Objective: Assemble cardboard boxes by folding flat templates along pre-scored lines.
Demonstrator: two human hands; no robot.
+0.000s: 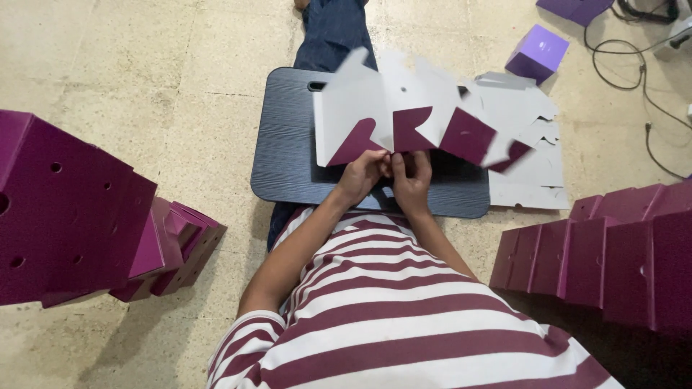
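A flat die-cut cardboard blank [404,108], white on one face and maroon on the other, stands half-folded above a dark blue lap tray [285,148]. My left hand [362,175] and my right hand [413,180] meet at its lower edge, both pinching the cardboard with fingers curled on the flaps. The blank is blurred at its right end. My arms reach out over a maroon-and-white striped shirt.
A pile of folded maroon boxes [79,223] sits at my left and a row of them [613,248] at my right. White flat blanks [530,176] lie right of the tray. A purple box [537,52] and black cables [634,65] lie far right.
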